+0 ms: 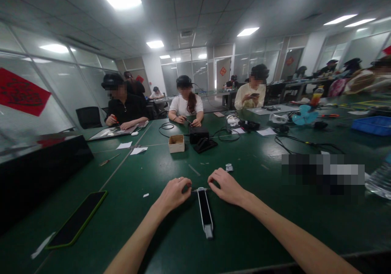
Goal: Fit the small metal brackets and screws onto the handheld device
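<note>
Slim white-framed device: looks light and stiff, best held by its long edges

Landmark = cardboard box (pixel 176 144). Slim white-framed device (pixel 205 211) lies flat on the green tabletop (pixel 122 219), nearer the wearer than the box and a bit to its right, long side running toward the wearer. Dark face up, pale end piece (pixel 209 231) at the near end. A thin dark strand (pixel 194 191) sticks out sideways at the far end; can't tell if wire or rod.

Left hand (pixel 176 193): on the wearer's side of the box, thumb and forefinger curled to a narrow gap beside the far end. Right hand (pixel 226 186): nearer than the box and to its right, also narrow. Can't tell if either pinches the strand; neither grips the body.

Handling, judged by looks: light, rigid frame, probably plastic. Dark face looks smooth, so likely slippery and easy to mark. Strand probably the fragile bit; fingertip pinch only, no yanking. For the body: thumb and fingers across the long edges near mid-length, off the face.

Small white piece (pixel 229 167) nearer than the box, to its right; not touched.
</note>
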`<state>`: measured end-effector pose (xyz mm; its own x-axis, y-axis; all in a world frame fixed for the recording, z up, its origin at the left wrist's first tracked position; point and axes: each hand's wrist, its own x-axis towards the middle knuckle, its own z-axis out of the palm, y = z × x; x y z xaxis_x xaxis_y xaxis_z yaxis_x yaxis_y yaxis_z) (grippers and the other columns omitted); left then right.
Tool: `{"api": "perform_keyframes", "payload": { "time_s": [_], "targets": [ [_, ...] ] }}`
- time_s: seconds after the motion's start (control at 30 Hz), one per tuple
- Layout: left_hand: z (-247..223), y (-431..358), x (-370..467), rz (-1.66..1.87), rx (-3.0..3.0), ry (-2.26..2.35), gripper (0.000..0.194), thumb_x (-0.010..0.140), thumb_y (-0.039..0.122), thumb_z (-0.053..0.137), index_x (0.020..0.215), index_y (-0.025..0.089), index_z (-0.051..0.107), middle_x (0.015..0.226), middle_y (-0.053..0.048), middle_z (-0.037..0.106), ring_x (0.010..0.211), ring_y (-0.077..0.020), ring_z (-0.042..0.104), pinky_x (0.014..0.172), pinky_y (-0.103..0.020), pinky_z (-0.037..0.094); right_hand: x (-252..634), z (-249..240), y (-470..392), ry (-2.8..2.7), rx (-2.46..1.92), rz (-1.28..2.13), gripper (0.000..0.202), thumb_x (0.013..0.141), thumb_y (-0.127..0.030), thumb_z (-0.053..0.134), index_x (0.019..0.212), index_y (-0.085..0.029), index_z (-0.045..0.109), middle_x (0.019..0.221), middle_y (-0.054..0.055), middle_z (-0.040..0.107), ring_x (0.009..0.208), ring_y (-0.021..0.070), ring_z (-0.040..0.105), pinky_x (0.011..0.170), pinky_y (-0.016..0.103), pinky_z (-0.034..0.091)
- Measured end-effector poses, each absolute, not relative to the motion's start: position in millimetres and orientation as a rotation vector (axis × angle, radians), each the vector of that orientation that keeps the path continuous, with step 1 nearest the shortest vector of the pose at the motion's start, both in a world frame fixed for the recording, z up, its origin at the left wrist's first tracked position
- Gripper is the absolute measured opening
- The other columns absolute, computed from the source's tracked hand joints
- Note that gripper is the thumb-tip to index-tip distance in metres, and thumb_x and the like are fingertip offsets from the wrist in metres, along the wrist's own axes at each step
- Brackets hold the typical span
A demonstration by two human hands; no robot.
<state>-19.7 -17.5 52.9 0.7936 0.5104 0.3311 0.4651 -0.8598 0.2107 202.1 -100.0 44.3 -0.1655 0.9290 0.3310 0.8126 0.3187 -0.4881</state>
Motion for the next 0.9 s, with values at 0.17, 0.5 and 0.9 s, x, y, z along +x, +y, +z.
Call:
{"api": "perform_keyframes", "payload": {
  "time_s": [0.17, 0.5, 0.9],
  "targets": [
    [60, -17, -21, 0.363, 2.764, 0.820, 0.014, 0.079, 0.016, 0.055, 0.088, 0.017, 0.065, 0.079, -0.001, 0.067, 0.067, -0.0136, 0.062, 0.064, -0.022, 0.046, 209, 42, -100, -2.082, -1.603, 0.303, 0.018, 0.084, -0.028, 0.052, 0.091, -0.018, 0.066, 0.095, 0.007, 0.061, 0.088, 0.0225, 0.049, 0.077, 0.039, 0.041],
    [58, -19, -17, 0.260, 2.647, 0.829, 0.019, 0.080, 0.020, 0.054, 0.093, 0.018, 0.068, 0.079, -0.001, 0.069, 0.068, -0.0130, 0.062, 0.065, -0.021, 0.048, 208, 33, -97, -2.077, -1.547, 0.378, 0.021, 0.084, -0.034, 0.051, 0.086, -0.020, 0.066, 0.090, 0.006, 0.061, 0.084, 0.0214, 0.049, 0.073, 0.036, 0.040],
    [52, -20, -14, 0.282, 2.586, 0.821, 0.021, 0.085, 0.026, 0.052, 0.094, 0.018, 0.068, 0.087, -0.002, 0.071, 0.073, -0.0139, 0.063, 0.069, -0.023, 0.049, 208, 35, -98, -2.121, -1.532, 0.367, 0.021, 0.087, -0.033, 0.049, 0.087, -0.020, 0.067, 0.090, 0.006, 0.061, 0.084, 0.0209, 0.050, 0.075, 0.037, 0.040]
  ]
}}
